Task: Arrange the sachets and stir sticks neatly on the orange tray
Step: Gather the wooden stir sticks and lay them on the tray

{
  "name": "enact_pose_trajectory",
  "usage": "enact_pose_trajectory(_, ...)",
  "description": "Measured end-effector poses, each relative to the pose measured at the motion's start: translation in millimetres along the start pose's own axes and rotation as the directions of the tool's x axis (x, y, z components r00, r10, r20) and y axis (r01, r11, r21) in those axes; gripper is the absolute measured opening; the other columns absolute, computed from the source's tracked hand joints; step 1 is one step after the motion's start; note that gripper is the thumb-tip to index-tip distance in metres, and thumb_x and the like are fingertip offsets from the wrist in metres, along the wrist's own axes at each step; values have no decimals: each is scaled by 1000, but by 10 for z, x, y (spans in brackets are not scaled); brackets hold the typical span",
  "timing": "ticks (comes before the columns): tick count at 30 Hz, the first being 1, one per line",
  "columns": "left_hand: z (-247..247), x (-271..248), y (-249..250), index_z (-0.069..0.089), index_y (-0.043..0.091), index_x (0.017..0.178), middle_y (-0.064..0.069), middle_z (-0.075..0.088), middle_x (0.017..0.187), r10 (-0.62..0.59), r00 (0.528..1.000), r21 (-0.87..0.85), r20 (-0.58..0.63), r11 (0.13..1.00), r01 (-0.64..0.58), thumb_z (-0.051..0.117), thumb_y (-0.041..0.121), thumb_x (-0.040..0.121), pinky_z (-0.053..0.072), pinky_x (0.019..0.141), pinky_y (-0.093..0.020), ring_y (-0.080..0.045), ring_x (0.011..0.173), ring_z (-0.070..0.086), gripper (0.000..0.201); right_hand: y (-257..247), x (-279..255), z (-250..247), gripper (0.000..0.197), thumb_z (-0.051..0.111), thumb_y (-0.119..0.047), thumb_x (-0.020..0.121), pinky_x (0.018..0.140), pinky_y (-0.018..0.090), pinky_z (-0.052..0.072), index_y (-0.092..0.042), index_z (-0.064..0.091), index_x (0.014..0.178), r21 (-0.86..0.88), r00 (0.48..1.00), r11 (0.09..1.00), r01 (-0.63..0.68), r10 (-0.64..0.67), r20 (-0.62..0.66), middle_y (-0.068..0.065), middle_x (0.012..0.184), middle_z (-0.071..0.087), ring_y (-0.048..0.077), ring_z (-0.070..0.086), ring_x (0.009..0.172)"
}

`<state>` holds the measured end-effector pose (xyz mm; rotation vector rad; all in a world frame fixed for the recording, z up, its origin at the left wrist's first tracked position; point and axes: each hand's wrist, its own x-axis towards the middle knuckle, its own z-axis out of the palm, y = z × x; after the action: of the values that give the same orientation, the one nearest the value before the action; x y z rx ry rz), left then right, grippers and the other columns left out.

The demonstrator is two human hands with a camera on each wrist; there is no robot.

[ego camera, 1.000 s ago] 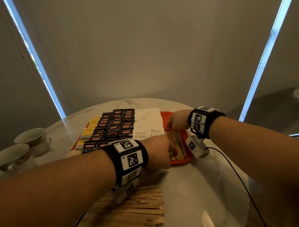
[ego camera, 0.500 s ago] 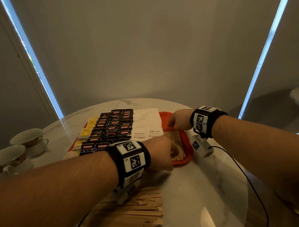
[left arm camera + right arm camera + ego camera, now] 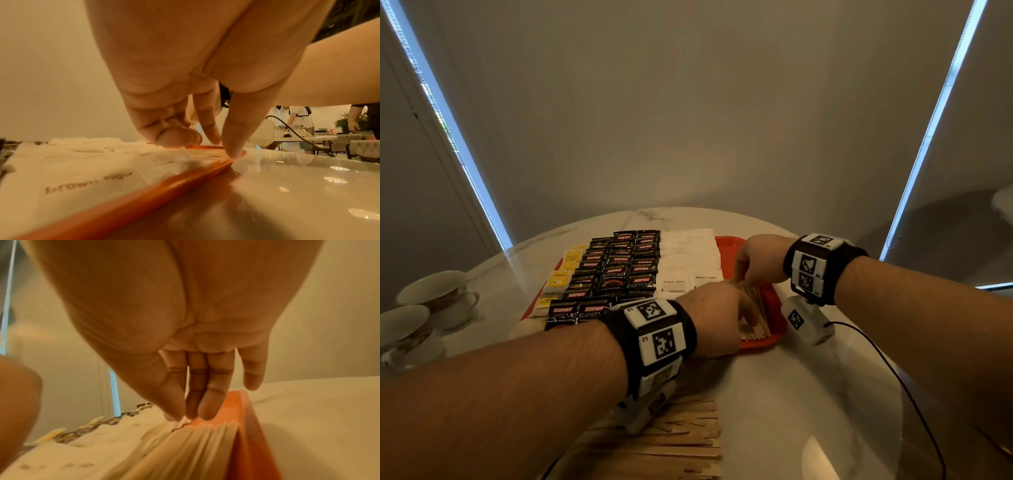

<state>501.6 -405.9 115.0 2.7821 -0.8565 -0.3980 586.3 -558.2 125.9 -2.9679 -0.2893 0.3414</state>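
Observation:
The orange tray (image 3: 775, 337) holds rows of yellow sachets (image 3: 565, 270), black Kopiko sachets (image 3: 619, 274) and white brown sugar sachets (image 3: 688, 260). A bundle of wooden stir sticks (image 3: 758, 305) lies lengthwise along its right side. My left hand (image 3: 748, 318) is at the near end of the bundle. Its thumb and index finger (image 3: 211, 138) reach down to the stick ends by the tray rim (image 3: 144, 199), and the other fingers are curled. My right hand (image 3: 738, 279) is at the far end, with straight fingertips (image 3: 207, 415) touching the stir sticks (image 3: 195, 447).
A loose heap of stir sticks (image 3: 681, 442) lies on the marble table under my left forearm. Two teacups (image 3: 438, 294) stand at the left edge. A black cable (image 3: 887, 363) runs from my right wrist across the bare right side of the table.
My right hand has come down and nearer, onto the far ends of the sticks. My left hand has stayed at the near ends, shifting only slightly.

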Motion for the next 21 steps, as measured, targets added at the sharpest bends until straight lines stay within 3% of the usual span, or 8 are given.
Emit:
enact_pose_trajectory(3,-34,-59,-98,70,24,101,7,63,96,-67,995,-29,-77,997,65,73,12,88,47,69,-21,-12,89,60,18,-62,-125,-25,8,72,-21,90,70,25,47,-26,72,96,24,998,999,41,-40,-55,-8,92,68,10,60,84)
enact_pose_trajectory(5,-62,-139,-185,69,23,94,6,64,89,-108,991,-10,-81,994,108,76,16,85,52,68,-23,-10,82,60,13,-149,-282,-27,9,74,-33,89,73,26,48,-27,69,92,45,994,994,102,-104,37,-7,90,67,11,61,85)
enact_pose_trajectory(10,-143,-380,-415,72,25,90,9,69,88,-192,979,64,-63,979,196,78,25,86,58,77,-25,-7,84,63,7,-414,-621,178,29,82,-50,78,85,32,58,-30,68,95,-34,929,973,227,-206,307,-10,92,69,11,64,87)
enact_pose_trajectory(15,-90,-459,-530,74,27,99,9,68,92,-239,969,148,-58,958,245,77,37,90,58,84,-28,-9,90,64,13,-459,-635,266,31,80,-43,83,81,30,58,-28,66,106,-192,941,947,257,-201,271,-8,95,64,11,61,87)
enact_pose_trajectory(21,-53,-423,-536,76,20,101,3,72,95,-236,969,166,-73,955,245,78,32,90,61,86,-33,-16,91,68,16,-499,-612,253,28,81,-43,82,73,24,55,-31,67,102,-227,948,946,234,-170,267,-9,91,66,10,62,83)
